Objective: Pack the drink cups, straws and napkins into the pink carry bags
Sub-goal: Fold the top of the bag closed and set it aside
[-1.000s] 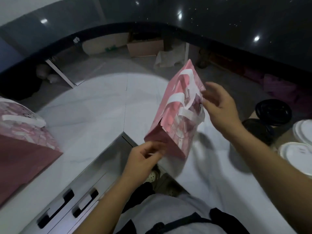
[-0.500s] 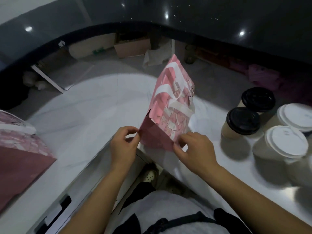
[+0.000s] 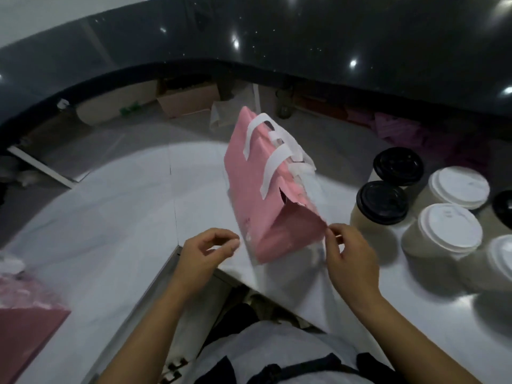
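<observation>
Head view: the pink paper carry bag point(image 3: 260, 195), smooth, creased, with flat white handles, is standing tilted on the pale stone counter point(image 3: 124, 217). Its long axis is running away from the person and its folded base is facing both hands. The right hand point(image 3: 352, 261) is pinching the base's near corner. The left hand point(image 3: 205, 253) is hovering curled just beside the opposite edge; blur prevents telling whether it grips. Round lidded paper cups point(image 3: 443, 234) are sitting right of the bag, nearer the right hand.

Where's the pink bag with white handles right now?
Head view, centre: the pink paper bag with white handles is over the white counter, left of the black-lidded paper cups, its lower corner pinched by the right hand.
</observation>
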A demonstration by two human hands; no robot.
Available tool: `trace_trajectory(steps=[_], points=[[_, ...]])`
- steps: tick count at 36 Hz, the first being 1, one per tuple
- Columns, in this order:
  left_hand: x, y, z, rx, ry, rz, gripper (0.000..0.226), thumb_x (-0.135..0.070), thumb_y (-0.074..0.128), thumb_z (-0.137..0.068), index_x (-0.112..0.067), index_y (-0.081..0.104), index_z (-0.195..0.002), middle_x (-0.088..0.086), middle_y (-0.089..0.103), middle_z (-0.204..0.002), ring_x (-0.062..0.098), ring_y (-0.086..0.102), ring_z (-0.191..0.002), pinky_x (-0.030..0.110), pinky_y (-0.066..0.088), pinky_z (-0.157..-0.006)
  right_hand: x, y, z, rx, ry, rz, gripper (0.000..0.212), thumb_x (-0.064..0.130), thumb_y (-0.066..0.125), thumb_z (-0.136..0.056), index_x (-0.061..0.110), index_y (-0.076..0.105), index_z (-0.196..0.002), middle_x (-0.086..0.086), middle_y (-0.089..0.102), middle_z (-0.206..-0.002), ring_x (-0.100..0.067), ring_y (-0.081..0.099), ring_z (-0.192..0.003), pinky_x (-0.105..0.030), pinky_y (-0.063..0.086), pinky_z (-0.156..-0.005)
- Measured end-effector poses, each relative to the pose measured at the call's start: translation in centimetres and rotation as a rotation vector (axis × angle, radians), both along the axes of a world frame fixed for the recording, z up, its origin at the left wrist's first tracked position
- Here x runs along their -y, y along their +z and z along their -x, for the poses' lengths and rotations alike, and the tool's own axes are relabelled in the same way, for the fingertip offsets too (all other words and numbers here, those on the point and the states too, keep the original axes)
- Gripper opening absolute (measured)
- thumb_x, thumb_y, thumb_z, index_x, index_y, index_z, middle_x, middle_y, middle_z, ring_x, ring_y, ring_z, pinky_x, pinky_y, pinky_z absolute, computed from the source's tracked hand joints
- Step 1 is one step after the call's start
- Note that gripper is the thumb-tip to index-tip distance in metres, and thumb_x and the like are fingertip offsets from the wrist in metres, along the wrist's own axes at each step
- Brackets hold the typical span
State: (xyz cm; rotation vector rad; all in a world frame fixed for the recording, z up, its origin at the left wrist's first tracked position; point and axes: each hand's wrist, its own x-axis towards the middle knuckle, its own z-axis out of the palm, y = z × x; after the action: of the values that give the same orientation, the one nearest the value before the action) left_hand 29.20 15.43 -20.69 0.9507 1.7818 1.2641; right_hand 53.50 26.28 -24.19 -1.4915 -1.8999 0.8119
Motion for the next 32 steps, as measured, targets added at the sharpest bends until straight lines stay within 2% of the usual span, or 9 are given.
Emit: trace_trajectory(steps=[2,4,9,12,15,18,26,29,32], points=[[-1.2,-0.1,1.8,0.034,0.091,-0.018,0.011,-0.011,0.064,-0.093,-0.010,0.074,-0.092,0.004,0.075,-0.091,0.026,0.071,-0.090,0.029,0.060,-0.076,0.1,0.3,-0.1,-0.122,-0.047,0.062,0.019,0.026,0.055,-0.099,0.023,0.061,-0.117,0.017,0.058,-0.100,-0.002,0.060,-0.088,-0.019,0.044,-0.069],[-3.0,-0.6,3.9,0.052,0.186,-0.013,0.014,-0.011,0.060,-0.097,-0.014,0.073,-0.096,0.002,0.075,-0.095,0.025,0.070,-0.095,0.028,0.060,-0.076,0.8,0.6,0.2,-0.188,-0.043,0.103,0.022,0.024,0.059,-0.097,0.026,0.058,-0.118,0.019,0.058,-0.107,-0.002,0.060,-0.097,-0.024,0.050,-0.077],[-8.5,-1.5,8.6,0.098,0.176,0.076,0.027,-0.032,0.053,-0.102,-0.031,0.060,-0.128,-0.006,0.056,-0.132,0.012,0.057,-0.114,0.034,0.050,-0.097,4.7,1.7,3.1,-0.250,0.039,0.341,0.028,0.025,0.076,-0.084,0.042,0.058,-0.098,0.020,0.064,-0.102,0.002,0.060,-0.097,-0.021,0.048,-0.086],[-11.0,-1.5,10.4,0.157,0.086,0.122,0.035,-0.037,0.047,-0.104,-0.031,0.052,-0.139,-0.010,0.046,-0.139,0.012,0.046,-0.124,0.035,0.047,-0.102,5.7,1.8,5.2,-0.222,0.017,0.397,0.028,0.031,0.078,-0.082,0.044,0.058,-0.097,0.016,0.064,-0.106,0.002,0.059,-0.099,-0.021,0.048,-0.087],[-12.6,-1.7,12.3,0.199,-0.030,0.144,0.028,-0.034,0.047,-0.105,-0.033,0.061,-0.129,-0.009,0.051,-0.141,0.015,0.049,-0.127,0.039,0.053,-0.099,5.7,2.1,7.0,-0.209,-0.031,0.351,0.016,0.034,0.075,-0.085,0.039,0.061,-0.090,0.016,0.067,-0.098,0.003,0.060,-0.094,-0.016,0.046,-0.083],[-13.4,-2.0,13.4,0.372,-0.085,0.135,0.022,-0.025,0.050,-0.104,-0.021,0.069,-0.113,0.001,0.066,-0.127,0.022,0.059,-0.124,0.046,0.055,-0.096,5.9,2.5,8.4,-0.213,-0.111,0.308,0.012,0.031,0.073,-0.086,0.037,0.063,-0.085,0.017,0.068,-0.092,0.005,0.060,-0.093,-0.007,0.043,-0.077],[-14.9,-3.0,14.8,0.434,-0.220,0.153,0.021,-0.022,0.055,-0.101,-0.009,0.065,-0.115,0.011,0.069,-0.120,0.026,0.063,-0.119,0.052,0.055,-0.093,7.1,2.0,10.3,-0.226,-0.299,0.218,0.021,0.021,0.073,-0.087,0.039,0.066,-0.079,0.014,0.069,-0.088,0.001,0.062,-0.090,-0.008,0.044,-0.078],[-15.9,-3.0,15.1,0.450,-0.277,0.172,0.017,-0.019,0.056,-0.101,-0.008,0.067,-0.109,0.012,0.068,-0.114,0.026,0.064,-0.114,0.049,0.057,-0.088,7.2,1.9,10.5,-0.242,-0.352,0.210,0.016,0.017,0.075,-0.085,0.031,0.071,-0.078,0.014,0.066,-0.093,-0.001,0.062,-0.092,-0.010,0.044,-0.081],[-17.1,-2.8,15.3,0.464,-0.301,0.180,0.014,-0.014,0.055,-0.100,-0.006,0.066,-0.106,0.017,0.063,-0.118,0.028,0.060,-0.115,0.050,0.058,-0.087,7.2,2.0,10.6,-0.213,-0.397,0.190,0.017,0.017,0.077,-0.084,0.031,0.070,-0.077,0.013,0.055,-0.107,0.000,0.053,-0.107,-0.002,0.035,-0.087]])
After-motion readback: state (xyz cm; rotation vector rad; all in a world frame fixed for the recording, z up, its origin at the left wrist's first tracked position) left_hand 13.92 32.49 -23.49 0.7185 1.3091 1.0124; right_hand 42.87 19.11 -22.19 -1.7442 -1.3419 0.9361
